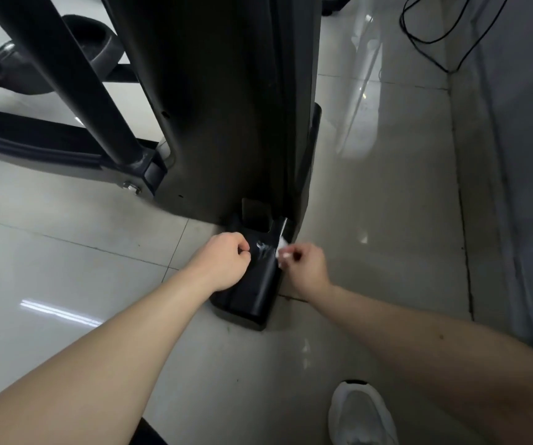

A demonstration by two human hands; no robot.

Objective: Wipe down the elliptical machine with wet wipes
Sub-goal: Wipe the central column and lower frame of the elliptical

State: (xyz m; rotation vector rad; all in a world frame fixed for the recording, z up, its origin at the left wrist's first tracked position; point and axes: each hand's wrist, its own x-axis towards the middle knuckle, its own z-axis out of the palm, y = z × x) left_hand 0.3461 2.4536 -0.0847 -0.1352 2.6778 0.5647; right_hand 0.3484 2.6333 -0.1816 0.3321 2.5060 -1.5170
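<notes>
The black elliptical machine stands on a tiled floor, and its tall housing fills the upper middle of the view. At its bottom a black foot cover juts toward me. My right hand pinches a small white wet wipe against the cover's right edge. My left hand is curled into a loose fist against the cover's left side; I see nothing in it. A pale smear shows on the cover between the two hands.
A black pedal arm and a low rail cross the left. A black cable loops on the floor at the upper right, beside a grey wall. My white shoe is at the bottom right.
</notes>
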